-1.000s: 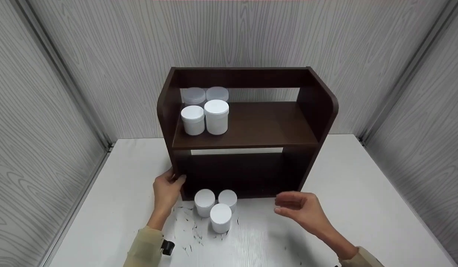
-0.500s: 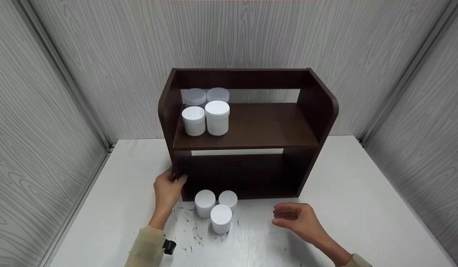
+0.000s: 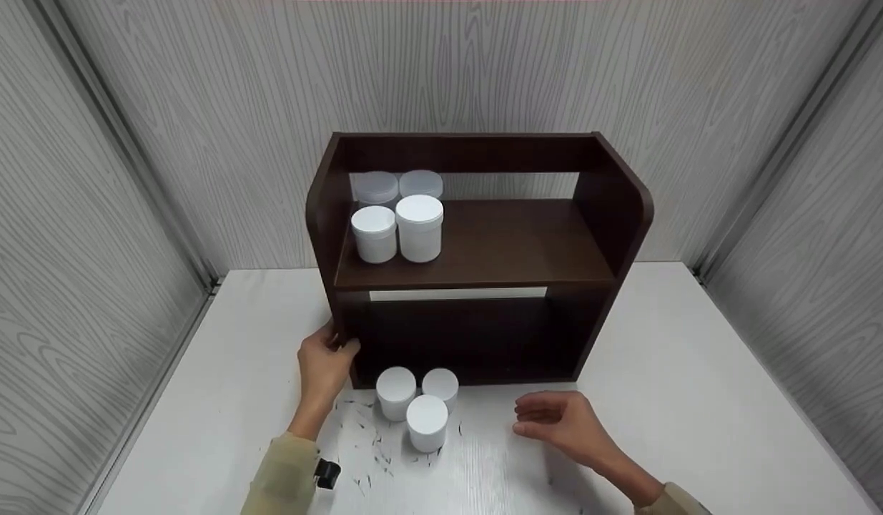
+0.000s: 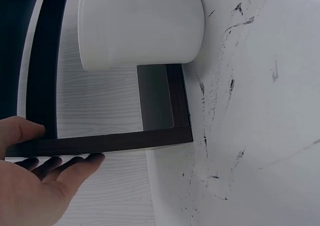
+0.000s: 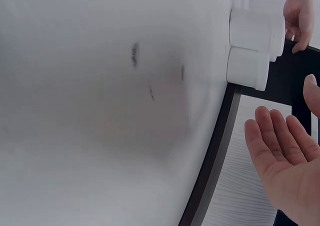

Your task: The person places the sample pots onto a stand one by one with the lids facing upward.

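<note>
A dark brown two-tier shelf (image 3: 520, 239) stands upright on the white table. My left hand (image 3: 324, 368) grips the lower part of its left side panel (image 4: 117, 140), thumb on the inner side and fingers along the outer side. Three white lidded jars are grouped at the shelf's front left: a left jar (image 3: 396, 390), a right jar (image 3: 440, 387) and a front jar (image 3: 427, 423). To their right, my right hand (image 3: 566, 425) hovers with nothing in it, palm facing the jars and fingers slightly bent in the right wrist view.
On the upper tier's left side sit a short white jar (image 3: 375, 236) and a taller white jar (image 3: 420, 230). Behind them are two frosted-lid jars, a left one (image 3: 377, 188) and a right one (image 3: 421, 184). Dark scuffs mark the table (image 3: 269, 429); grey wood-patterned panels (image 3: 470, 71) surround it.
My right hand has moved down and then left toward the jars. The left hand keeps its grip on the side panel, and the jars stay where they were.
</note>
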Tool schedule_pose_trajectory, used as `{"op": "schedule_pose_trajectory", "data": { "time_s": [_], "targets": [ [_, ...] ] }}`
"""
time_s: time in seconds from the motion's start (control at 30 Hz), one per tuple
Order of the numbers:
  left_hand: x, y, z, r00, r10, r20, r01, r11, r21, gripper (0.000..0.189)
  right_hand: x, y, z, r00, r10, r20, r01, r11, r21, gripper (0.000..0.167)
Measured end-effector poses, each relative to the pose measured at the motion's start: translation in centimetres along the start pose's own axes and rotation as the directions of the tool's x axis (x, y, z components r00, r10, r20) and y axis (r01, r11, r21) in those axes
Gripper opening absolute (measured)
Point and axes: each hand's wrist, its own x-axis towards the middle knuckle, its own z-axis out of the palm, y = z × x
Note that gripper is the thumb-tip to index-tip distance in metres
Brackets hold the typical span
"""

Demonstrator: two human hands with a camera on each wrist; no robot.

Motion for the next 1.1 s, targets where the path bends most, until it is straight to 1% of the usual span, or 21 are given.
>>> {"op": "schedule_pose_trajectory", "data": {
  "time_s": [0.23,0.4,0.53,0.63,0.83,1.0,1.1],
  "targets": [
    [0.1,-0.1,0.0,1.000,-0.011,0.011,0.011,1.000,-0.007,0.054,1.2,-0.1,0.7,1.000,-0.003,0.015,0.003,1.000,-0.002,0.042],
    [0.1,-0.2,-0.1,1.000,-0.009,0.018,0.009,1.000,0.004,0.053,2.3,0.0,1.4,0.998,-0.048,0.031,0.048,0.999,0.017,0.044],
    [0.2,-0.2,-0.2,1.000,-0.014,0.026,0.013,1.000,0.011,0.054,3.6,0.0,2.0,0.996,-0.081,0.046,0.080,0.997,0.013,0.047],
    [0.3,-0.4,-0.2,0.999,-0.017,0.032,0.017,1.000,0.004,0.054,4.4,0.0,2.4,0.994,-0.099,0.052,0.099,0.995,-0.007,0.051],
    [0.1,-0.4,-0.3,0.999,-0.006,0.048,0.006,1.000,-0.010,0.053,5.8,0.1,3.4,0.989,-0.125,0.082,0.124,0.992,0.022,0.063],
    [0.1,-0.4,-0.3,0.999,-0.012,0.053,0.013,1.000,-0.022,0.054,7.1,0.3,4.1,0.984,-0.131,0.119,0.124,0.990,0.064,0.066],
    [0.1,-0.5,-0.2,0.998,-0.015,0.055,0.017,1.000,-0.023,0.054,7.9,0.4,4.6,0.981,-0.137,0.137,0.131,0.990,0.053,0.069]
  ]
}}
